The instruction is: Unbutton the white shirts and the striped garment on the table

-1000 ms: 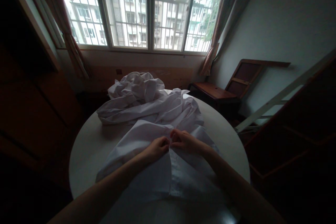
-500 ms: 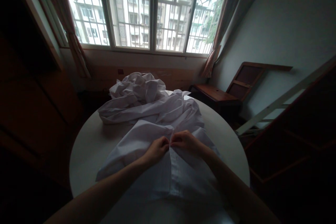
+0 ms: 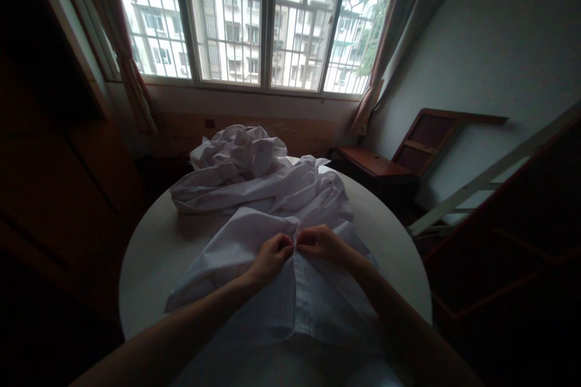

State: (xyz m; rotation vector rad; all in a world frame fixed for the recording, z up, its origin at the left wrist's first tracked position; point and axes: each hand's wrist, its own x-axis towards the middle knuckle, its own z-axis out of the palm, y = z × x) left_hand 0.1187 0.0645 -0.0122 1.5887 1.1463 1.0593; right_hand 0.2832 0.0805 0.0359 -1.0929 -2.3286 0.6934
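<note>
Item: white cotton button-front shirt, spread flat on the near half of a round pale table. Left hand and right hand, fingertips meeting, both pinch the shirt's front placket. Behind, touching it: crumpled heap of white garments. Right, beyond: brown wooden chair.

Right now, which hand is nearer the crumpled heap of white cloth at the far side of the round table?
Left. The left hand lies below the crumpled heap of white cloth; the right hand sits further right.
</note>
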